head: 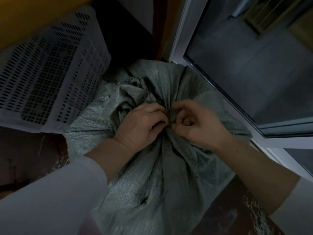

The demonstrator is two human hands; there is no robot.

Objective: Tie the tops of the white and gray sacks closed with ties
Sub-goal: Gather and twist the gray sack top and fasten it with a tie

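Observation:
A full gray woven sack [162,175] stands on the floor below me, its top gathered into a bunched neck [169,116] in the middle of the view. My left hand [142,122] grips the neck from the left, fingers curled into the folds. My right hand [194,124] pinches the same gathered fabric from the right, fingertips meeting those of the left. The loose mouth of the sack [130,94] flops up and to the left beyond my hands. Any tie is hidden between my fingers. No white sack is in view.
A white perforated plastic crate [50,73] stands at the left, touching the sack. A white-framed glass door [237,73] runs along the right, close to the sack. Dry plant scraps [252,212] lie on the dark floor at lower right.

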